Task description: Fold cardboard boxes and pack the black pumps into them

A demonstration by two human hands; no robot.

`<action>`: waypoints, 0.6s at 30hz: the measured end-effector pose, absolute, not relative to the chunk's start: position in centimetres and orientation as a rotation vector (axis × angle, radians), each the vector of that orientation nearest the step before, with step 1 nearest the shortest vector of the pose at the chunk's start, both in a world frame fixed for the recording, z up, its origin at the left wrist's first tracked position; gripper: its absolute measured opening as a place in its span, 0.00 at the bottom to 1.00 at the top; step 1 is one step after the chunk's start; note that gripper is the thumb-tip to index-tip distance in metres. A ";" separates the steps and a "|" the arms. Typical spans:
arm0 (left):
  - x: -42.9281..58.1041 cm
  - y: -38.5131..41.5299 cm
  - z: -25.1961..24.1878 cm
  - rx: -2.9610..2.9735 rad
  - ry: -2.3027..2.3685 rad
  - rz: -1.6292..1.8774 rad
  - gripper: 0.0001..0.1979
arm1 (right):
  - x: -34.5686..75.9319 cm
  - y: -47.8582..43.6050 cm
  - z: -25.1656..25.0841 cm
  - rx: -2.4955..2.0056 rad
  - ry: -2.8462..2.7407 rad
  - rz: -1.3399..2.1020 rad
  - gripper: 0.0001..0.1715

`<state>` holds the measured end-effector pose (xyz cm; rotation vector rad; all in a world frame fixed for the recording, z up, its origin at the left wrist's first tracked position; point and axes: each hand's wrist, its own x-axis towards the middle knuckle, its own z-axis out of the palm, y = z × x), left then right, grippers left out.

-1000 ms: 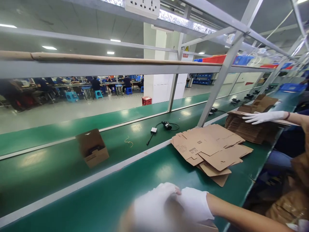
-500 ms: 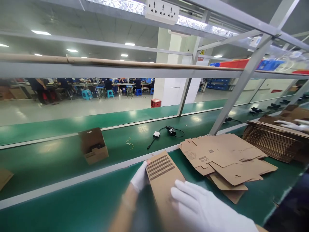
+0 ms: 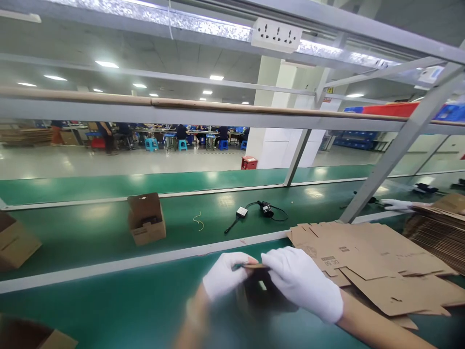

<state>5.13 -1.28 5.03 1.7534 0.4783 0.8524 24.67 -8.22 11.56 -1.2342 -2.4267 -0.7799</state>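
In front of me a small cardboard box [image 3: 267, 295] is tilted so that its dark inside shows, somewhat blurred. My left hand [image 3: 225, 276], in a white glove, pinches its top edge from the left. From the right, my gloved right hand [image 3: 305, 281] grips the same edge, fingers closed over the cardboard. Just right of it lie flat, unfolded cardboard box blanks [image 3: 374, 252], some with printing. Beyond my hands, on the belt, rest a black device with a cable [image 3: 267, 209] and a small white-topped piece [image 3: 241, 212] on that cable.
An open box [image 3: 148, 231] with something dark inside stands on the belt, left of a yellow string [image 3: 198, 221]. More boxes [image 3: 18, 242] are at far left. A slanted metal post [image 3: 395, 150] rises at right, near a cardboard stack [image 3: 436, 232] and a co-worker's gloved hand [image 3: 397, 205].
The box has turned from its printed face to its open, dark side. My right hand has moved from lying on that face to gripping the edge. The view has swung left.
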 end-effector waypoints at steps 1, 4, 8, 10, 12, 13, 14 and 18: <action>5.2 -1.3 5.2 1.751 0.552 0.877 0.15 | 24.5 -7.2 11.3 -1.257 -2.405 -0.748 0.15; 4.6 -0.2 4.7 1.723 0.735 0.951 0.14 | 24.3 -4.9 11.4 -1.194 -2.267 -0.643 0.12; 2.3 2.1 3.5 1.658 0.873 0.962 0.16 | 23.5 -4.6 12.8 -1.068 -2.202 -0.561 0.10; 1.3 2.7 3.3 1.644 0.874 0.964 0.16 | 22.4 -4.8 12.7 -1.152 -2.476 -0.483 0.10; 0.9 2.8 3.4 1.636 0.864 0.974 0.17 | 20.9 -4.2 11.6 -1.253 -2.842 -0.396 0.12; 1.0 2.8 3.5 1.636 0.864 0.977 0.18 | 20.1 -3.6 10.7 -1.286 -3.028 -0.332 0.12; 1.1 2.7 3.6 1.640 0.868 0.975 0.18 | 19.2 -2.7 9.7 -1.290 -3.199 -0.246 0.12; 1.5 2.4 3.7 1.690 0.904 0.944 0.17 | 16.2 1.3 5.6 -1.103 -3.622 0.201 0.07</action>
